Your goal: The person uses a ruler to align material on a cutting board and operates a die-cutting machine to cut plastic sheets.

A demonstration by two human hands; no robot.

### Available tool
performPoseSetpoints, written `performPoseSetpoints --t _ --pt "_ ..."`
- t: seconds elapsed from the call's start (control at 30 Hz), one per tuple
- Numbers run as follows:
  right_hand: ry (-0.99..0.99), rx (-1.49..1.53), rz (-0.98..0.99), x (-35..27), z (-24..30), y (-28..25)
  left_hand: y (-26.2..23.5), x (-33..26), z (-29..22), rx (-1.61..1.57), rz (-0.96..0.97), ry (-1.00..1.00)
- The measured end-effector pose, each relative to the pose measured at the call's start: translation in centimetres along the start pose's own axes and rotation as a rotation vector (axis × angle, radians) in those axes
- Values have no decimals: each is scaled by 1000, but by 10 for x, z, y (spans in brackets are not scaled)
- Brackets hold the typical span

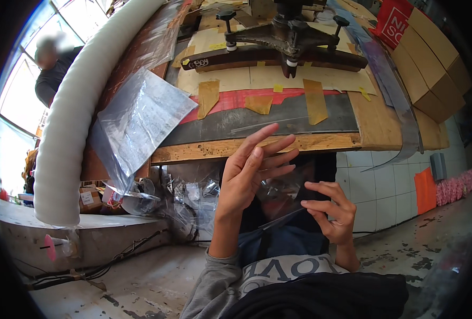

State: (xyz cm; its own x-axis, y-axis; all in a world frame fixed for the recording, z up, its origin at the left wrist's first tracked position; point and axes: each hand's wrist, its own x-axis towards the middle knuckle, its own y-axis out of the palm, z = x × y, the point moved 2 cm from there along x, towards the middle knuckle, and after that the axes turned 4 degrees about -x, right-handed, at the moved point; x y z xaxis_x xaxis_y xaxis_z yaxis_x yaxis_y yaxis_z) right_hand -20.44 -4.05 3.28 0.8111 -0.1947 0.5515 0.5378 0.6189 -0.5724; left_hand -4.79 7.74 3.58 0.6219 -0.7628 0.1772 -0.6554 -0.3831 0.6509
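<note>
While the right hand (331,211) is pinching a clear plastic sheet (283,199) between thumb and fingers, the left hand (245,175) is spreading its fingers near the front edge of the bench (299,141); whether it is touching the sheet, I cannot tell. The sheet is hanging between the hands, above the lap. On the bench, a plastic-wrapped packet (145,109) is lying left of a dark metal frame (268,40).

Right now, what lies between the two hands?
In the head view, a clear plastic sheet shows between the open left hand and the right hand, which pinches it; its outline is unclear.
</note>
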Motion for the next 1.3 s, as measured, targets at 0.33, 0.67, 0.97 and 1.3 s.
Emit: performPoseSetpoints --t 0.33,0.67,0.97,1.3 --pt "93 123 -372 45 4 -2 12 3 5 -115 15 -114" --pt "435 662 -236 67 -4 9 -14 -21 38 149 353 -188" --pt "61 886 -29 199 50 51 -85 -124 62 546 362 -456" --pt "-117 159 -625 507 39 152 -142 -241 -104 625 -468 102"
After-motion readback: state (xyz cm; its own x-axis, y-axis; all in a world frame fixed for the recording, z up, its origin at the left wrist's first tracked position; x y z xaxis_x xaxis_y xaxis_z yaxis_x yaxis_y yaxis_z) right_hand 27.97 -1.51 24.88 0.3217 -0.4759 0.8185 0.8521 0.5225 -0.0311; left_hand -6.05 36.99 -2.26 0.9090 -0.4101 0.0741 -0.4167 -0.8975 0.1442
